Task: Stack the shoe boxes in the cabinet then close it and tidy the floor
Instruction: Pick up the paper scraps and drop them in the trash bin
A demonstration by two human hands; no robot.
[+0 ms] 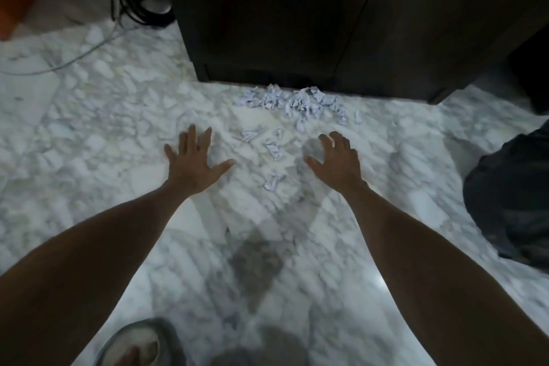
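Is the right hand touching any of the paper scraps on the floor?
Apart. The head view shows bare marble floor between the right hand and the nearest paper scraps; its fingers are loosely curled and hold nothing.

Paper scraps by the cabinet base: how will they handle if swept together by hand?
The paper scraps look small and crumpled, so probably very light and floppy. On the glossy marble floor they should slide easily, though loose pieces may scatter or slip between fingers.

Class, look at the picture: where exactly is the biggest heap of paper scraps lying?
In the head view, the biggest heap of paper scraps lies on the marble floor against the foot of the dark cabinet, beyond both hands, nearer the right hand.
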